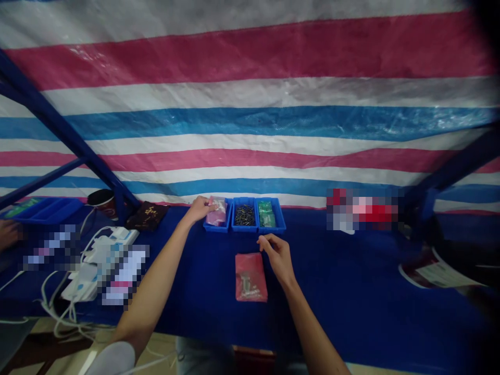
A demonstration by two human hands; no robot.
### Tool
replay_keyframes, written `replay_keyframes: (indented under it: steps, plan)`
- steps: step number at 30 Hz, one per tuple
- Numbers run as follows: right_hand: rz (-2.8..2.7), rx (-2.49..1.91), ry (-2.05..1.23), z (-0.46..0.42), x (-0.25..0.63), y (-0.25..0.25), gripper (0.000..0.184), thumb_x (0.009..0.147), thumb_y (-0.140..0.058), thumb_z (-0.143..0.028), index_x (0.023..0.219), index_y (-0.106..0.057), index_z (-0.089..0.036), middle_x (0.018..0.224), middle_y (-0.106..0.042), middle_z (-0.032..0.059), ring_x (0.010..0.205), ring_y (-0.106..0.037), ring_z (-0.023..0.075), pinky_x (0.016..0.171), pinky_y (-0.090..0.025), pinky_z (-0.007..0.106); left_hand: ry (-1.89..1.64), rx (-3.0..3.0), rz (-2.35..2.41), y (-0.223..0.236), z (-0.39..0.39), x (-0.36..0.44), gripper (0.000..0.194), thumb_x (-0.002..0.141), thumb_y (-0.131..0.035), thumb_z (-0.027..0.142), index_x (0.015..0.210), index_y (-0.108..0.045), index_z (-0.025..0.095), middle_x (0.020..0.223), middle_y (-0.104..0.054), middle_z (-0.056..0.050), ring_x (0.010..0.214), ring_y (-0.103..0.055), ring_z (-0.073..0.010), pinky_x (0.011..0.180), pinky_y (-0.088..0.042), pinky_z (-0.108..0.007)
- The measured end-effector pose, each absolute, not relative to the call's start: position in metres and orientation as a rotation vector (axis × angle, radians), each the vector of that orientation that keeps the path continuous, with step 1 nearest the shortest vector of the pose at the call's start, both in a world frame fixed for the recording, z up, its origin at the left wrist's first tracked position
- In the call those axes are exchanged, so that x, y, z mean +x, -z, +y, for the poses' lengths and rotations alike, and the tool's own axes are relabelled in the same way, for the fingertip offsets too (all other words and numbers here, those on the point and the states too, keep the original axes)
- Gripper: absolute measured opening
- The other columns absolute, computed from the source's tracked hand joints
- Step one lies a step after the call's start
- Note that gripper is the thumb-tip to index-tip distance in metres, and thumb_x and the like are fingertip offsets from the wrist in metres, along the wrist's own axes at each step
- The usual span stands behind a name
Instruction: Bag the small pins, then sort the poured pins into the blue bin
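My left hand reaches to the left blue bin, its fingers closed on the edge of a pink plastic bag there. The middle bin holds a heap of dark screws. Green packets lie in the right bin. My right hand hovers by the upper right corner of a red plastic bag on the table, thumb and fingers pinched together. Whatever may be in that pinch is too small to make out. Small pale pieces show in the lower part of the red bag.
On the left lie a white power strip with cables, a dark brown packet and a cup. Another person's hand is at the far left. A round container stands right. A striped sheet hangs behind the blue table.
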State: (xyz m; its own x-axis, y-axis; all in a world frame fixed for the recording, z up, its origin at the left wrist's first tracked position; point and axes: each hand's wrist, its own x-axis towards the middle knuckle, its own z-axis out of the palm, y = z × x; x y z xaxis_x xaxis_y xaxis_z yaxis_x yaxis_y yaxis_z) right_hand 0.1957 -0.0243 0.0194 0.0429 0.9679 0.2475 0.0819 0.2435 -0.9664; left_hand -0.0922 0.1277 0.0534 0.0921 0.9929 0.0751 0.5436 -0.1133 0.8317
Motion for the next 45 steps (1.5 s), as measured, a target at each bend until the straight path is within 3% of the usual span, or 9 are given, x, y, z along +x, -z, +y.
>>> replay_keyframes:
  steps: [9, 11, 13, 15, 17, 22, 27, 37, 45]
  plan:
    - [-1.33, -1.091, -0.965, -0.024, 0.196, -0.019, 0.037, 0.092, -0.063, -0.043, 0.064, -0.061, -0.02, 0.068, -0.063, 0.0012, 0.073, -0.061, 0.0201, 0.072, -0.044, 0.029, -0.722, 1.928, 1.692, -0.036, 0.133, -0.088, 0.031, 0.062, -0.079, 0.042, 0.063, -0.068, 0.013, 0.06, -0.059, 0.002, 0.071, -0.057, -0.019, 0.066, -0.042, -0.025]
    - [-1.328, -1.09, -0.971, -0.024, 0.196, -0.019, 0.037, 0.092, -0.063, -0.043, 0.063, -0.06, -0.019, 0.068, -0.063, 0.0012, 0.072, -0.061, 0.0197, 0.072, -0.044, 0.029, -0.711, 1.95, 1.749, -0.036, 0.129, -0.086, 0.031, 0.061, -0.082, 0.039, 0.077, -0.073, 0.014, 0.076, -0.066, -0.002, 0.085, -0.06, -0.0232, 0.075, -0.045, -0.028]
    - [-1.328, -1.092, -0.974, -0.024, 0.196, -0.019, 0.038, 0.092, -0.062, -0.043, 0.063, -0.06, -0.019, 0.068, -0.063, 0.0012, 0.072, -0.061, 0.0194, 0.073, -0.044, 0.028, -0.712, 2.014, 1.906, -0.039, 0.122, -0.084, 0.045, 0.064, -0.083, 0.039, 0.102, -0.073, 0.018, 0.102, -0.067, -0.008, 0.104, -0.058, -0.0284, 0.086, -0.046, -0.033]
    - [-1.329, -1.095, -0.977, -0.023, 0.195, -0.018, 0.038, 0.092, -0.062, -0.044, 0.063, -0.061, -0.019, 0.068, -0.063, 0.0011, 0.072, -0.061, 0.0192, 0.072, -0.044, 0.028, -0.733, 2.136, 2.08, -0.045, 0.115, -0.08, 0.059, 0.072, -0.079, 0.038, 0.126, -0.064, 0.022, 0.124, -0.058, -0.012, 0.117, -0.052, -0.0323, 0.095, -0.045, -0.038]
    - [-1.332, -1.097, -0.977, -0.023, 0.195, -0.017, 0.037, 0.092, -0.062, -0.044, 0.064, -0.062, -0.019, 0.068, -0.064, 0.0012, 0.072, -0.061, 0.0192, 0.071, -0.043, 0.028, -0.732, 2.32, 2.056, -0.05, 0.11, -0.075, 0.056, 0.081, -0.072, 0.032, 0.134, -0.057, 0.023, 0.13, -0.054, -0.013, 0.122, -0.049, -0.0315, 0.102, -0.042, -0.039]
    - [-1.336, -1.112, -0.959, -0.024, 0.196, -0.017, 0.038, 0.093, -0.061, -0.043, 0.063, -0.06, -0.019, 0.067, -0.063, 0.0012, 0.072, -0.061, 0.0191, 0.071, -0.043, 0.027, -0.211, 2.561, 1.704, -0.048, 0.109, -0.056, 0.055, 0.083, -0.064, 0.016, 0.137, -0.054, 0.019, 0.132, -0.053, -0.015, 0.119, -0.055, -0.029, 0.106, -0.041, -0.038]
    - [-1.319, -1.134, -0.899, -0.024, 0.199, -0.016, 0.038, 0.092, -0.061, -0.044, 0.064, -0.062, -0.019, 0.066, -0.063, 0.0012, 0.07, -0.06, 0.019, 0.069, -0.043, 0.027, 0.161, 2.499, 1.724, -0.037, 0.115, -0.044, 0.043, 0.08, -0.058, 0.005, 0.121, -0.065, 0.014, 0.13, -0.058, -0.019, 0.117, -0.06, -0.0304, 0.102, -0.045, -0.039]
    - [-1.348, -1.148, -0.871, -0.024, 0.199, -0.018, 0.039, 0.093, -0.06, -0.046, 0.065, -0.062, -0.018, 0.064, -0.06, 0.0003, 0.064, -0.055, 0.017, 0.066, -0.041, 0.027, 0.14, 2.512, 1.658, -0.044, 0.115, -0.044, 0.035, 0.079, -0.062, 0.009, 0.112, -0.071, 0.018, 0.118, -0.068, -0.014, 0.11, -0.065, -0.0275, 0.097, -0.048, -0.033]
    - [-1.596, -1.199, -0.926, -0.017, 0.214, -0.008, 0.041, 0.089, -0.063, -0.051, 0.065, -0.055, -0.019, 0.059, -0.05, -0.0039, 0.055, -0.042, 0.0121, 0.055, -0.033, 0.025, -0.07, 2.444, 1.864, -0.059, 0.092, -0.035, 0.036, 0.088, -0.058, 0.017, 0.124, -0.064, 0.017, 0.138, -0.056, -0.017, 0.116, -0.061, -0.0287, 0.094, -0.048, -0.035]
